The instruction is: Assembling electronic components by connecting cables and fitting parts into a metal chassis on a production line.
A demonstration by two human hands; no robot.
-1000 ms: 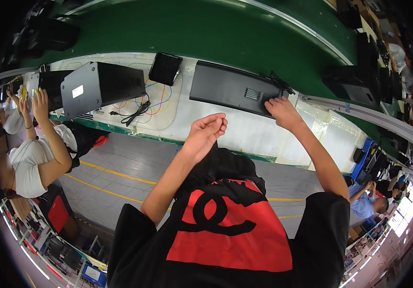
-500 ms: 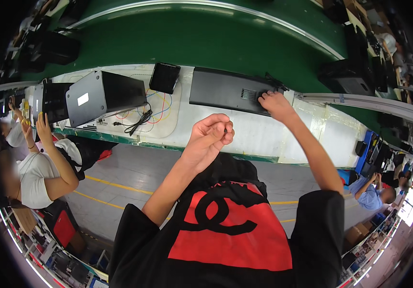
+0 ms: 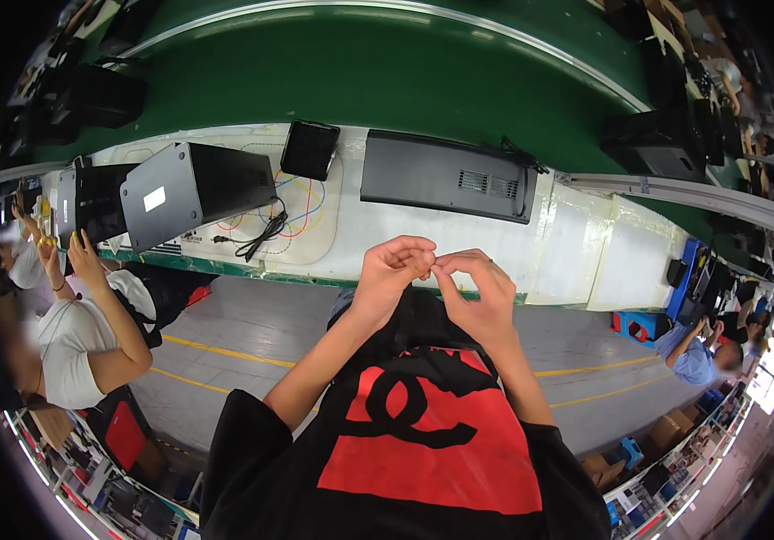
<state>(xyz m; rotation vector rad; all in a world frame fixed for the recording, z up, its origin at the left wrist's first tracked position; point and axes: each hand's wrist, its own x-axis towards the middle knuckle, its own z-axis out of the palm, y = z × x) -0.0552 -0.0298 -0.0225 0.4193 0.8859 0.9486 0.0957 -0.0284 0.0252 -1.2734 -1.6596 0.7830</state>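
My left hand [image 3: 394, 277] and my right hand [image 3: 478, 292] meet fingertip to fingertip in front of my chest, just off the near edge of the white bench [image 3: 351, 238]. Both are pinched closed, and whatever lies between the fingertips is too small or hidden to make out. Beyond them a long black casing [image 3: 432, 175] lies on its side, with two vent grilles near its right end and a dark cable [image 3: 523, 155] behind that end. Neither hand touches the casing.
Left of the casing lies a shallow black tray [image 3: 310, 150]. A larger black box-shaped casing [image 3: 216, 184] stands farther left, beside a coiled black power cord [image 3: 265, 236]. A green conveyor belt [image 3: 360, 72] runs behind the bench. A co-worker [image 3: 90, 333] works at the left.
My right hand has left the right end of the long casing and come back to meet my left hand. The vent grilles it covered now show. My left hand stays raised, pinching.
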